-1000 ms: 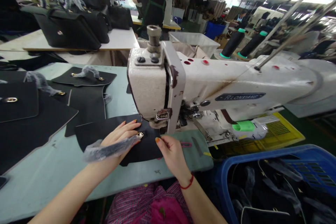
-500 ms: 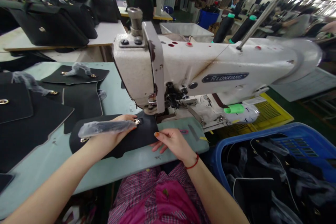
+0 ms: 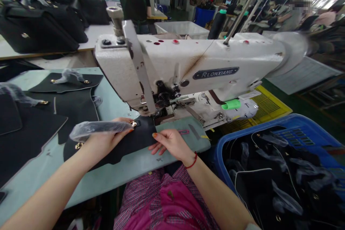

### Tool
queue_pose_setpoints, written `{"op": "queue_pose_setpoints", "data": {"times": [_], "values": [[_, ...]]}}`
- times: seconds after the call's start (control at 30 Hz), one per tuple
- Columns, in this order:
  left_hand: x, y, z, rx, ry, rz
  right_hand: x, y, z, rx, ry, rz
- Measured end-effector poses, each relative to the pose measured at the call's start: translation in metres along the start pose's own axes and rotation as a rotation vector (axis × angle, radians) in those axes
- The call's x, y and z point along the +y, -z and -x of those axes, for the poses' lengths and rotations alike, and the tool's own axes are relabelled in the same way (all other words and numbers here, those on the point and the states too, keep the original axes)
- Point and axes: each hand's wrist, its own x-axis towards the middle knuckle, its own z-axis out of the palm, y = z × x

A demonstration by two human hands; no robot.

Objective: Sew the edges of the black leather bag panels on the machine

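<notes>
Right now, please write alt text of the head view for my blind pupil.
A left hand rests on a black bag panel with a plastic-wrapped handle at a white sewing machine; the right hand is at the panel's edge. A blue basket at right holds similar pieces.

Fitted with thin red cord bracelet point(image 3: 193, 162) on right wrist point(image 3: 188, 157), orange nail polish point(image 3: 154, 135), pink-and-dark checked fabric garment point(image 3: 140, 192) with plain magenta panel point(image 3: 176, 203).

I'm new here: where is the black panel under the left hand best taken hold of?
Probably the right edge of the black panel, pinched from the right: it looks thin and lies flat, the left hand lies over its left half, and the sewing machine stands at its far side.
</notes>
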Motion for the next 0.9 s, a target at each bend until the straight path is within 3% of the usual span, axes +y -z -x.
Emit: {"op": "queue_pose_setpoints", "data": {"times": [0.23, 0.4, 0.9], "values": [[0.005, -0.001, 0.002, -0.037, 0.004, 0.002, 0.025, -0.002, -0.006, 0.12, 0.1, 0.151], [0.002, -0.008, 0.006, -0.004, -0.079, -0.13, 0.042, -0.001, -0.012, 0.186, 0.168, 0.204], [0.005, -0.004, 0.004, 0.109, -0.186, -0.258, 0.029, 0.0, -0.009, 0.146, 0.143, 0.153]]}}
